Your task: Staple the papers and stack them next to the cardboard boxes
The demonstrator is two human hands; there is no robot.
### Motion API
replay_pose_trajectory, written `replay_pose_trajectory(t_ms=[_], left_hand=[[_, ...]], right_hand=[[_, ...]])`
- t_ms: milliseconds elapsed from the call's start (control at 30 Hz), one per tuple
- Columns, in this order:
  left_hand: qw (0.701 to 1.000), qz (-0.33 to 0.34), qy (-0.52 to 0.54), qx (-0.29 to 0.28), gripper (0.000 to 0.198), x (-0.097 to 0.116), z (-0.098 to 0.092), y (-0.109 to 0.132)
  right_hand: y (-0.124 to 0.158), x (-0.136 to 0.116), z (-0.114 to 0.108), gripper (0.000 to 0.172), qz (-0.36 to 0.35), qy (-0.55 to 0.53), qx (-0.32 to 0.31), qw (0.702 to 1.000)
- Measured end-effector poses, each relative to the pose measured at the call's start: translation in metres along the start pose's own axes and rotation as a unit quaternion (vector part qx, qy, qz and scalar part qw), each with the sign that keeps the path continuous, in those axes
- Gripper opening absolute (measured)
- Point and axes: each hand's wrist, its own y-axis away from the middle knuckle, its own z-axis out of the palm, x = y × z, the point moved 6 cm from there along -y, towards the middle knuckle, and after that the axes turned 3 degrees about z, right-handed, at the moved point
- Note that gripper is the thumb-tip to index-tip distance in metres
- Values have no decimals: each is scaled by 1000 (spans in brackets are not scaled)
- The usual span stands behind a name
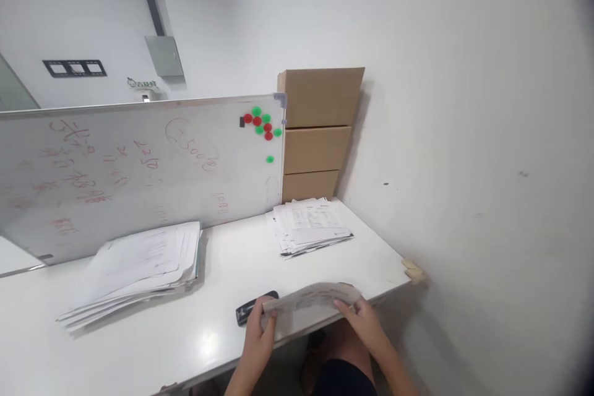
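Between my two hands is a bowed stack of paper sheets (pixel 306 306), held at the table's front edge. My left hand (pixel 260 334) is closed on its left end, thumb on the near side. At the right end, my right hand (pixel 364 322) grips the sheets with the thumb on the near face. Just behind my left hand lies a black stapler-like object (pixel 245 312), partly hidden by the hand. Print shows faintly on the upper sheet, too blurred to read.
A thick paper pile (pixel 139 266) lies on the white table (pixel 227 266) at left, and a smaller pile (pixel 315 226) at the back right. Behind stand a whiteboard (pixel 195 167) with red and green magnets and stacked cardboard boxes (pixel 320 99). A wall (pixel 464 136) borders the right side.
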Motion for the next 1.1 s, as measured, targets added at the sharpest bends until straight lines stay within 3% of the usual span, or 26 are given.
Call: replay_pose_trajectory(t_ms=[200, 367, 433, 533, 667, 767, 1100], left_hand=[[998, -16, 56, 18, 36, -15, -2, 3], [999, -17, 45, -14, 35, -3, -10, 3], [1000, 15, -1, -12, 32, 5, -20, -5], [987, 50, -154, 4, 30, 7, -35, -19], [943, 83, -297, -126, 28, -4, -24, -25], [926, 101, -338, -135, 23, -10, -21, -23], [915, 147, -358, -113, 24, -15, -22, -25]], right_hand=[[-1, -12, -2, 41, -4, 17, -48, 999], [-1, -10, -12, 39, 22, 23, -63, 997], [-2, 1, -22, 40, 58, 4, -49, 997], [-6, 22, -37, 43, 117, -22, -18, 993], [-13, 43, -41, 42, 158, -13, -45, 986], [-18, 47, -36, 37, 165, 18, -73, 983], [-19, 37, -30, 32, 188, 19, -122, 974]])
